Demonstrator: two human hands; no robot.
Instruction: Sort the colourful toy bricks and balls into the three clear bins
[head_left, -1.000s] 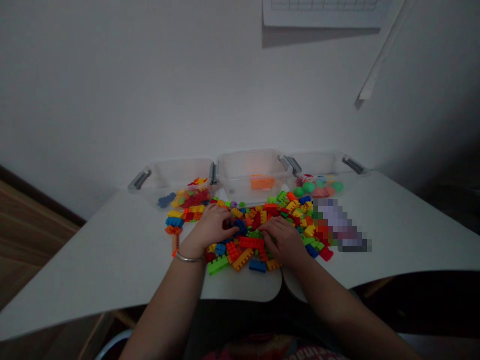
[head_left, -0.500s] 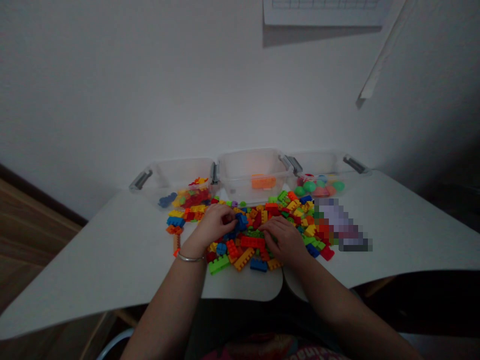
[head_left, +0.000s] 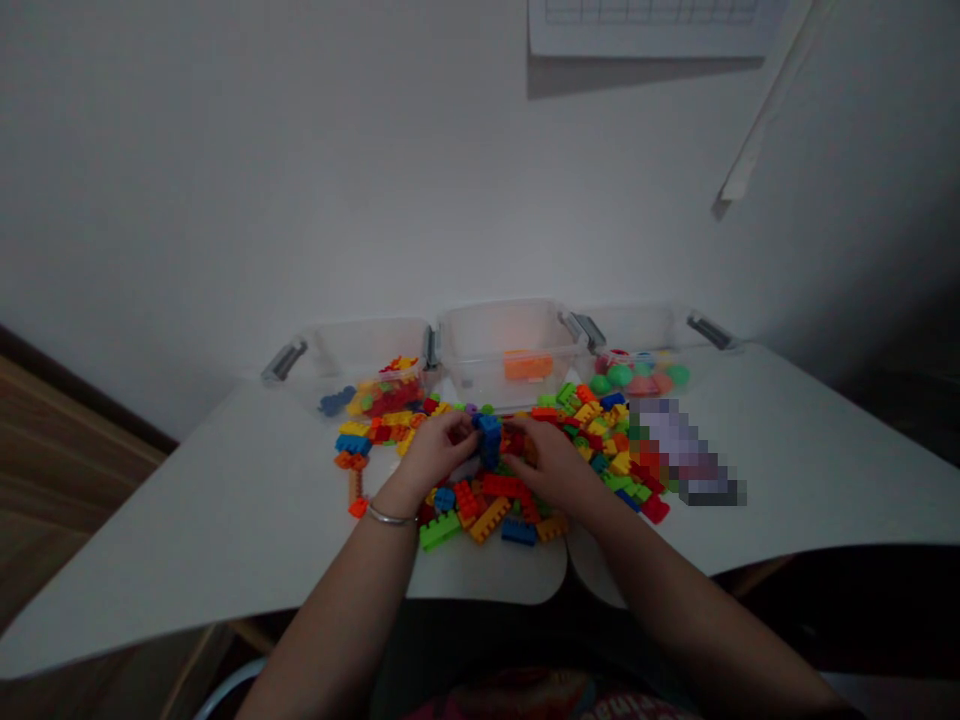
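My left hand, with a silver bangle at the wrist, pinches a blue toy building brick raised over the middle of the pile. Facing it from the right, my right hand has its thumb and fingers apart. Its fingertips come close to the blue brick; contact cannot be made out. Beneath both hands spread loose bricks, among them a light green brick, an orange brick and another blue brick near the front.
Along the wall stand three clear bins: the left bin holds red, yellow and blue pieces, the middle bin an orange brick, the right bin coloured balls. A blurred, pixelated object lies right of the pile on the white table.
My left hand has lifted the blue brick and turned it more upright. My right hand has come off the pile toward it, thumb and fingers spreading.
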